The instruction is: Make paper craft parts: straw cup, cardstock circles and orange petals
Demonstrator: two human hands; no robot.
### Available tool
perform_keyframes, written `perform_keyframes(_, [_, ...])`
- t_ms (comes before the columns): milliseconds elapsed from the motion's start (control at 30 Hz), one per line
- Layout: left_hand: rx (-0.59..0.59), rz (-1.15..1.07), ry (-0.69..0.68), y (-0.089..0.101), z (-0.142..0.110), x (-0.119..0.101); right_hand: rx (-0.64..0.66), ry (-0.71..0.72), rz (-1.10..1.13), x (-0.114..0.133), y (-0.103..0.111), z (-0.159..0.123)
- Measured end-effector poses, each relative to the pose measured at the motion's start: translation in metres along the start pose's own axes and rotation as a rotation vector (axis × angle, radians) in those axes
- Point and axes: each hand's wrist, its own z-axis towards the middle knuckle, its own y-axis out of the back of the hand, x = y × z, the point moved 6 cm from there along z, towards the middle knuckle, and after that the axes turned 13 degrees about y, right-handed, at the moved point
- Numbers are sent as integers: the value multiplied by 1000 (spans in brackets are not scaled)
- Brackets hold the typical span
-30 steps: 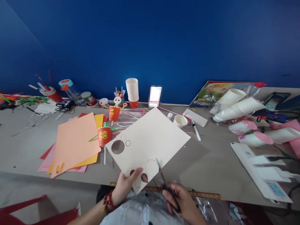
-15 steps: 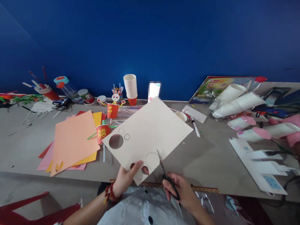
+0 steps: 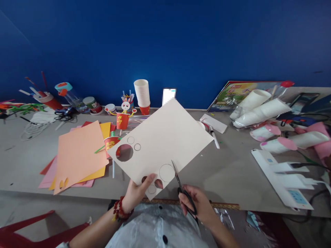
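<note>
Behind the white sheet (image 3: 168, 134), 1 bright screen (image 3: 169, 95) is blurred, base hidden; the sheet's left corner partly covers 1 red cup (image 3: 108, 142)!

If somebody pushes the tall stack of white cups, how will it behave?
The white cup stack would probably tip easily, being tall and narrow. It looks light, like thin paper. Once fallen, it may roll, since its sides are round.
</note>
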Motion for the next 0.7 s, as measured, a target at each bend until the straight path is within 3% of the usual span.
perform_keyframes(267, [10, 35, -29, -1, -1, -10, -6, 78, 23, 10, 2, 2])
perform_keyframes(700, [36, 38, -3, 3, 1, -15, 17, 76, 0, 9, 6, 5])
